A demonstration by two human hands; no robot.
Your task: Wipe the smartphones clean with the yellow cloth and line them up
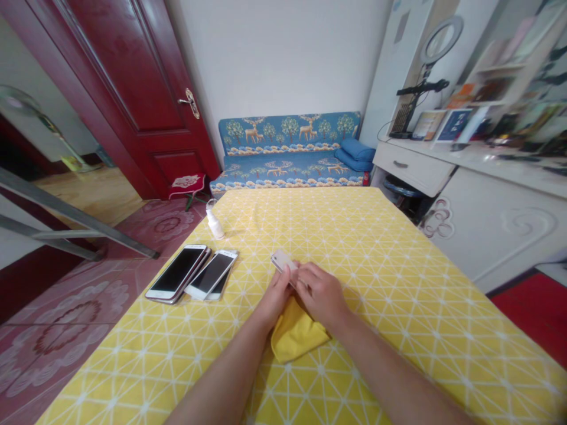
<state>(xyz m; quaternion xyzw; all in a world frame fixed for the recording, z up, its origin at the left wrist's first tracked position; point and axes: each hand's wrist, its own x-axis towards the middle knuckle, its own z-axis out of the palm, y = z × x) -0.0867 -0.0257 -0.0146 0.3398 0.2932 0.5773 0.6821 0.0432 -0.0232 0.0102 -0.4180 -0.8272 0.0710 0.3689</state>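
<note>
A small silver smartphone (283,261) sits right up in the person's hands, tilted, mid-table toward the near end of the yellow patterned tablecloth (398,307)! The left hand (275,293) has closed around its lower part, fingers curled up against the casing, and the right hand (321,294) comes in from the other side, its fingers (305,273) pressed on the same end, so both hands are gripping it. Beneath them a bunched yellow cloth (296,333) lies on the table, touching the heel of the right hand; whether either hand is pinching it, I can't tell from here. Over toward the left edge of the table, a black-screened smartphone (177,271) rests on top of another phone, and just beside it a white smartphone (211,273) overlaps a further phone (220,286), all lying flat. Farther along, near the far left corner, stands a small white spray bottle (215,225), upright and well apart from the hands. Beyond the far edge, a blue deer-print sofa (287,147) lines the wall!
</note>
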